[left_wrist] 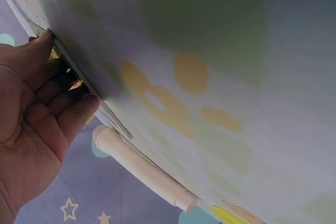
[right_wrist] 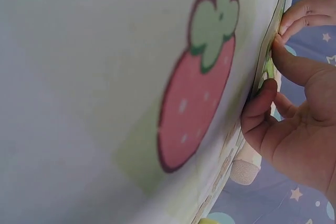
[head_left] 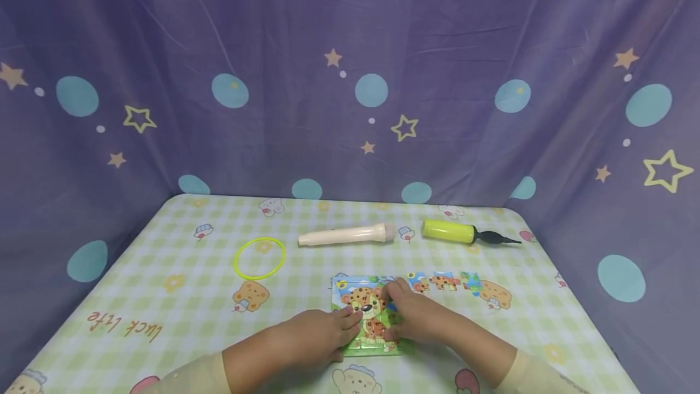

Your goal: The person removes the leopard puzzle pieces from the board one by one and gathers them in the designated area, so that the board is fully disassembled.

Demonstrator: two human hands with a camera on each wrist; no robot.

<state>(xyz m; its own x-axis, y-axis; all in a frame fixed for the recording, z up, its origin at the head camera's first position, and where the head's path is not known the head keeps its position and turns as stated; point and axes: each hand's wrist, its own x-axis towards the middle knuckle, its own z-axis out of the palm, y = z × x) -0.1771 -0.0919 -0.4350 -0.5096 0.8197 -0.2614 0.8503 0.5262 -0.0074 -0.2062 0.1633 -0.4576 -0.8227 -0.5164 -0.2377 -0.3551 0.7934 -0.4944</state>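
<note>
A leopard jigsaw puzzle point(head_left: 367, 303) in a flat green-edged board lies near the table's front. My left hand point(head_left: 319, 339) rests on its left side, fingertips on the leopard picture; in the left wrist view its thumb and fingers point(left_wrist: 79, 114) meet the board's edge. On the right side of the picture is my right hand point(head_left: 423, 318), thumb and forefinger apart and touching the surface. The right wrist view shows these fingers point(right_wrist: 260, 103) bent against the board. No lifted piece shows between them. Loose puzzle pieces point(head_left: 444, 281) lie just beyond the right hand.
Behind the puzzle lies a pale pink toy microphone point(head_left: 344, 236). A yellow-green hand pump point(head_left: 448, 231) with a black nozzle is at the back right. To the left is a yellow ring point(head_left: 236, 265). Purple curtains point(head_left: 350, 163) border the checked table point(head_left: 180, 248).
</note>
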